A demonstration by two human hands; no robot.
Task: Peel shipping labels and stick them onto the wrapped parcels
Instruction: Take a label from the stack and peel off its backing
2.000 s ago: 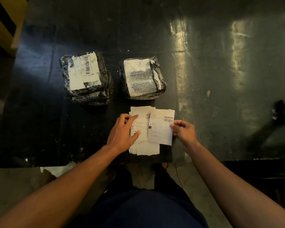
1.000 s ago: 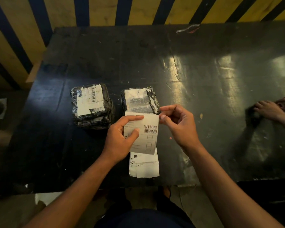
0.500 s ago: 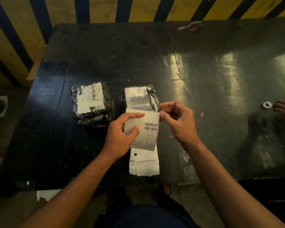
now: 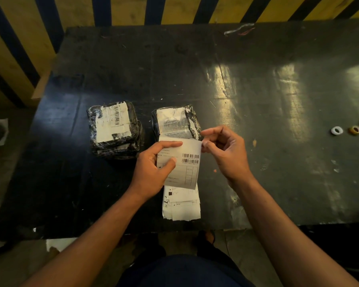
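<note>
- My left hand [image 4: 151,170] holds a shipping label [image 4: 183,168] at frame centre, thumb on its face, fingers curled behind.
- My right hand [image 4: 226,154] pinches the label's upper right corner between thumb and forefinger.
- The label stack [image 4: 181,206] lies just below on the black table [image 4: 257,100].
- Two wrapped parcels sit above: left parcel [image 4: 114,129], right parcel [image 4: 174,121].

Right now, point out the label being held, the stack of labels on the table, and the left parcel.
held label [image 4: 187,162], head view, on its barcode area.
stack of labels [image 4: 181,208], head view, on the top sheet below the held one.
left parcel [image 4: 112,125], head view, on its white sticker.
</note>
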